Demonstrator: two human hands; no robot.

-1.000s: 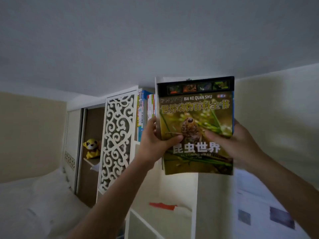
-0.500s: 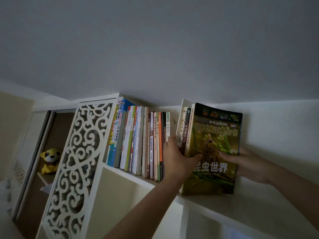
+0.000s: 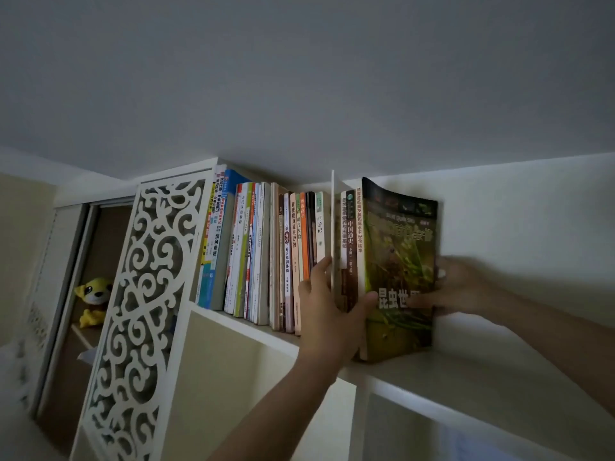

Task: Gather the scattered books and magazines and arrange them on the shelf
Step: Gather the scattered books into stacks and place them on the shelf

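Grey ceiling (image 3: pixel 299 78) fills the upper half, cream wall (image 3: pixel 532 221) at 3 o'clock, white shelf (image 3: pixel 466 380) running low across the view from 9 toward 4 o'clock. Insect book (image 3: pixel 399 261) stands upright on the shelf board right of centre, green cover facing out, slightly blurred, top edge curling. It sits just right of a thin white divider (image 3: pixel 332 227), with three books (image 3: pixel 350 247) between divider and insect book, spines out, touching it. Left hand (image 3: pixel 327 314) comes up from 6 o'clock, fingers behind the divider edge, thumb curled onto the insect book's lower left cover, gripping the small stack. Right hand (image 3: pixel 462 287) reaches in from 4 o'clock, motion-blurred, thumb across the cover's right side and fingers behind the book, holding it. Row of books (image 3: pixel 259 254) stands left of the divider at about 9 o'clock of the insect book, spines out, packed close. White fretwork panel (image 3: pixel 143 311) leans at 8 o'clock. Yellow plush toy (image 3: pixel 93 299) sits on a darker shelf at 9 o'clock, well apart from the books.
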